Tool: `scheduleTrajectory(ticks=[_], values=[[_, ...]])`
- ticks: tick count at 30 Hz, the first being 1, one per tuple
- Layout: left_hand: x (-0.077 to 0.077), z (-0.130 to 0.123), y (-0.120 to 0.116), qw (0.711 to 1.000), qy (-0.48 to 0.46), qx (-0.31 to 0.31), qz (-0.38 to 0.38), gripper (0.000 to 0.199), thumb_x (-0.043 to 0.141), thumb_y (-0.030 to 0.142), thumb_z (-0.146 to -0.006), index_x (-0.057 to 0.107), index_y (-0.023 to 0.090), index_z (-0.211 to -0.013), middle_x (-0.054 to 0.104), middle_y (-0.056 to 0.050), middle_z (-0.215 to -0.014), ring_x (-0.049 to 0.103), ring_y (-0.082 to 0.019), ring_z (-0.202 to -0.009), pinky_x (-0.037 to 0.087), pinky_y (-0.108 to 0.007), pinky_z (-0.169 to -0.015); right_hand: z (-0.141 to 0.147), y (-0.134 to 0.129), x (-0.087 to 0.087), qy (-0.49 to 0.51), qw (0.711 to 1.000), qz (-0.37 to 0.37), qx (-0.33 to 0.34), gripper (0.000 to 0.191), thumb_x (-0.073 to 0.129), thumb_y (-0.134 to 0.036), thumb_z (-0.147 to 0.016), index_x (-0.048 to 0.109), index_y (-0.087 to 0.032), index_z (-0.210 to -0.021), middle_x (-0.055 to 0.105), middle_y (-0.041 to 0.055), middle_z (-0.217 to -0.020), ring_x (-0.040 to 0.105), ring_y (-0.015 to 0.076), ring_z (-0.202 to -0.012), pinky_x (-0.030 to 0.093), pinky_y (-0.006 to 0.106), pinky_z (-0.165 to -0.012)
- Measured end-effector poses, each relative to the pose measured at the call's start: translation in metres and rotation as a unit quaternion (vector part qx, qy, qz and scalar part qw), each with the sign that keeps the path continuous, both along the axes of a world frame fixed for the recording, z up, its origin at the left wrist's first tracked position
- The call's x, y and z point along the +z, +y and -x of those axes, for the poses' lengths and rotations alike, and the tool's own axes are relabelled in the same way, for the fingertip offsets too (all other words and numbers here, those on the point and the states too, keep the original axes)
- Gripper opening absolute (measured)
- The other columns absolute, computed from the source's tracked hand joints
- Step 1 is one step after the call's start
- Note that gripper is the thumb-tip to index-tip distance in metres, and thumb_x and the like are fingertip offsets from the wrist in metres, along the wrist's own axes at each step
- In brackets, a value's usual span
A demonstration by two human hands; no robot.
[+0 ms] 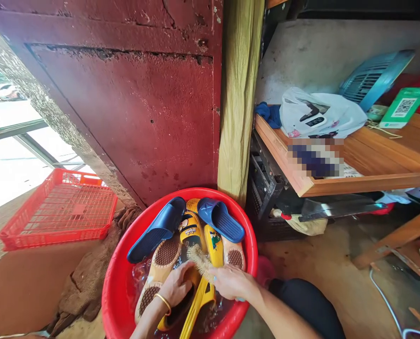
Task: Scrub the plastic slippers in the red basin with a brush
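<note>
A red basin (109,282) in front of me holds water and several slippers. My left hand (176,284), with a gold bangle at the wrist, is closed on a yellow slipper with a dark insole (193,231). In my right hand (232,281) is a scrubbing brush (200,260) with pale bristles, over that slipper. Just right of it, another yellow slipper (214,246) stands on its side. A blue slipper (160,228) leans at the basin's left rim, and a second blue slipper (222,220) lies at the back right. Cream shoes with brown soles (167,253) lie sole up.
A maroon door (142,117) and a wooden post (238,103) stand right behind the basin. To the left are a red plastic crate (59,212) and a brown cloth (86,287). A wooden tray-like shelf (379,186) at the right holds a white plastic bag (322,110).
</note>
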State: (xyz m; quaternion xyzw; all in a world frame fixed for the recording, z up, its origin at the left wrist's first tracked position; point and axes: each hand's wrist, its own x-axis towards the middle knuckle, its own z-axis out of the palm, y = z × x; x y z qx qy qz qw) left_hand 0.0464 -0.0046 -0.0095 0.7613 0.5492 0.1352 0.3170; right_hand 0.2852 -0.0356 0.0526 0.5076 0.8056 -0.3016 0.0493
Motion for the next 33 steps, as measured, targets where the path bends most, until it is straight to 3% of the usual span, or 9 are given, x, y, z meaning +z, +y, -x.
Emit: scheduleTrajectory(ticks=[3, 7, 11, 15, 21, 25, 29, 31, 33], values=[[0.017, 0.027, 0.021, 0.995, -0.052, 0.076, -0.032, 0.042, 0.045, 0.033, -0.086, 0.066, 0.025, -0.121, 0.077, -0.006, -0.115, 0.071, -0.023, -0.107, 0.056, -0.038, -0.097, 0.001, -0.002, -0.009, -0.021, 1.0, -0.015, 0.001, 0.05, 0.048, -0.013, -0.087, 0.062, -0.023, -0.134, 0.076, 0.0148, -0.108, 0.072, 0.032, -0.103, 0.054, 0.041, -0.087], [0.025, 0.07, 0.047, 0.928, 0.115, 0.276, -0.222, 0.061, 0.041, 0.045, -0.09, 0.054, 0.009, -0.139, 0.058, -0.023, -0.142, 0.054, -0.035, -0.133, 0.043, -0.05, -0.11, -0.002, -0.009, -0.013, -0.013, 1.0, -0.028, -0.006, 0.047, 0.046, -0.018, -0.091, 0.062, -0.023, -0.135, 0.075, 0.0172, -0.111, 0.071, 0.0346, -0.104, 0.054, 0.046, -0.089], [0.015, 0.081, 0.052, 0.9, 0.246, 0.338, -0.123, 0.071, 0.035, 0.045, -0.095, 0.039, 0.001, -0.15, 0.06, -0.028, -0.136, 0.06, -0.039, -0.124, 0.048, -0.05, -0.099, -0.006, -0.01, -0.019, 0.022, 0.999, -0.031, -0.036, 0.049, 0.046, -0.019, -0.092, 0.061, -0.028, -0.137, 0.075, 0.0116, -0.114, 0.071, 0.0307, -0.104, 0.054, 0.042, -0.091], [0.018, 0.077, 0.049, 0.913, 0.268, 0.298, -0.072, 0.051, 0.035, 0.042, -0.096, 0.064, 0.017, -0.131, 0.069, -0.017, -0.116, 0.066, -0.035, -0.109, 0.05, -0.043, -0.086, -0.005, -0.006, -0.026, 0.021, 0.998, -0.034, -0.054, 0.055, 0.046, -0.017, -0.091, 0.055, -0.03, -0.144, 0.074, 0.01, -0.118, 0.069, 0.0309, -0.109, 0.051, 0.042, -0.095], [0.061, 0.074, 0.045, 0.922, 0.059, 0.343, -0.171, 0.039, 0.046, 0.042, -0.091, 0.068, 0.021, -0.115, 0.071, -0.01, -0.108, 0.066, -0.027, -0.101, 0.05, -0.035, -0.086, -0.003, 0.003, -0.016, 0.016, 0.999, -0.018, -0.029, 0.054, 0.044, -0.021, -0.093, 0.054, -0.028, -0.146, 0.074, 0.0111, -0.12, 0.068, 0.0309, -0.112, 0.05, 0.042, -0.098], [0.078, 0.05, 0.024, 0.934, -0.199, 0.293, -0.038, 0.053, 0.059, 0.055, -0.082, 0.063, 0.02, -0.121, 0.074, -0.004, -0.092, 0.068, -0.025, -0.085, 0.055, -0.034, -0.076, -0.015, 0.008, -0.002, 0.101, 0.992, -0.001, -0.072, 0.05, 0.045, -0.026, -0.095, 0.059, -0.032, -0.142, 0.075, 0.0059, -0.118, 0.071, 0.0274, -0.105, 0.052, 0.036, -0.094], [0.056, 0.024, 0.002, 0.896, -0.33, 0.287, 0.07, 0.057, 0.069, 0.048, -0.072, 0.065, 0.018, -0.12, 0.075, -0.008, -0.105, 0.071, -0.028, -0.095, 0.06, -0.036, -0.078, -0.027, 0.013, 0.006, 0.161, 0.966, 0.076, -0.186, 0.056, 0.041, -0.029, -0.096, 0.047, -0.029, -0.152, 0.077, 0.0045, -0.091, 0.068, 0.0165, -0.059, 0.053, 0.025, -0.056], [0.036, 0.019, -0.003, 0.887, -0.322, 0.322, 0.074, 0.052, 0.07, 0.043, -0.071, 0.067, 0.019, -0.117, 0.075, -0.009, -0.105, 0.072, -0.029, -0.097, 0.061, -0.038, -0.079, -0.027, 0.011, 0.009, 0.201, 0.944, 0.081, -0.247, 0.06, 0.04, -0.03, -0.096, 0.038, -0.026, -0.157, 0.074, 0.0041, -0.088, 0.062, 0.0126, -0.05, 0.048, 0.02, -0.046], [0.017, 0.018, -0.003, 0.875, -0.328, 0.345, 0.085, 0.047, 0.07, 0.04, -0.072, 0.067, 0.019, -0.115, 0.075, -0.009, -0.1, 0.073, -0.03, -0.094, 0.062, -0.04, -0.079, -0.025, 0.004, 0.012, 0.225, 0.939, 0.089, -0.244, 0.062, 0.039, -0.03, -0.096, 0.035, -0.025, -0.158, 0.072, 0.0027, -0.083, 0.058, 0.0117, -0.045, 0.045, 0.02, -0.043]])
